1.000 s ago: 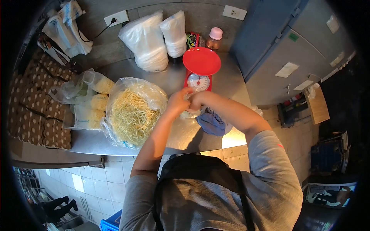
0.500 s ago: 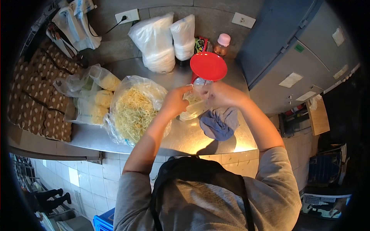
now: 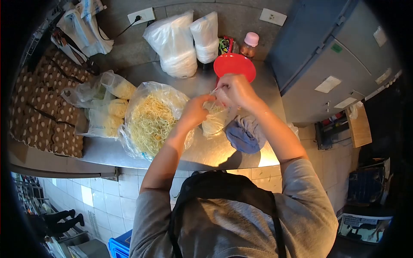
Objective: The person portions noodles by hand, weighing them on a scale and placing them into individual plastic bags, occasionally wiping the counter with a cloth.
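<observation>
A small clear plastic bag of noodles (image 3: 213, 125) stands on the metal table, its upper part drawn up between my hands. My left hand (image 3: 197, 111) is closed at the left side of the bag's top. Higher and to the right, my right hand (image 3: 237, 89) pinches the bag's top edge; a thin pale strand between the hands is too small to make out. Behind my right hand is a red plate-like dish (image 3: 235, 65). A blue-grey cloth (image 3: 245, 135) lies crumpled just right of the bag. Left of my left hand sits a large open plastic bag of loose noodles (image 3: 152, 120).
Filled small bags (image 3: 115, 111) lie at the left beside a brown dotted cloth (image 3: 43, 107). Two white plastic packs (image 3: 172, 47) and a pink-capped bottle (image 3: 250, 44) stand along the wall. A grey cabinet (image 3: 327, 64) borders the right. A person's legs (image 3: 60, 219) show at lower left.
My right hand has risen and turned, now in front of the red dish's lower edge. My left hand has stayed nearly in place at the bag. The view has shifted slightly.
</observation>
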The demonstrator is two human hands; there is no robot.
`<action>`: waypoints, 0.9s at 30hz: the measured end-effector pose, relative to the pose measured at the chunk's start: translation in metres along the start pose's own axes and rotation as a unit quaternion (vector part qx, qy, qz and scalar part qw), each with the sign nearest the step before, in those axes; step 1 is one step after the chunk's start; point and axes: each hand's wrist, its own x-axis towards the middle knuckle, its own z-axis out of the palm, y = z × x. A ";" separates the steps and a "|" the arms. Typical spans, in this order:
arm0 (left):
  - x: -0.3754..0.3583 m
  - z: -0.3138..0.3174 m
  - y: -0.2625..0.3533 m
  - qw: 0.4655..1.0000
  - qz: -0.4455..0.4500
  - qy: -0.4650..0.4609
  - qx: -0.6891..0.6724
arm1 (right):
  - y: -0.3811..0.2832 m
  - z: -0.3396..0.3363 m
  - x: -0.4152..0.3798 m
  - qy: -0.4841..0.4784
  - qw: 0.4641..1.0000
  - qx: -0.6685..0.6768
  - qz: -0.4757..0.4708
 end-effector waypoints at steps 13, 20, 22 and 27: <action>0.007 -0.007 -0.002 0.996 -0.029 0.032 -0.078 | -0.020 -0.012 -0.016 -0.179 0.983 0.002 -0.051; -0.011 -0.019 0.024 0.965 0.189 0.121 0.132 | -0.039 -0.034 -0.024 -0.083 0.962 -0.195 -0.171; -0.017 -0.023 0.027 0.944 0.227 0.119 0.208 | -0.058 -0.041 -0.018 -0.020 0.961 -0.193 -0.197; 0.005 -0.050 0.042 0.936 0.258 0.125 0.204 | -0.056 -0.050 -0.006 0.128 0.959 -0.195 -0.158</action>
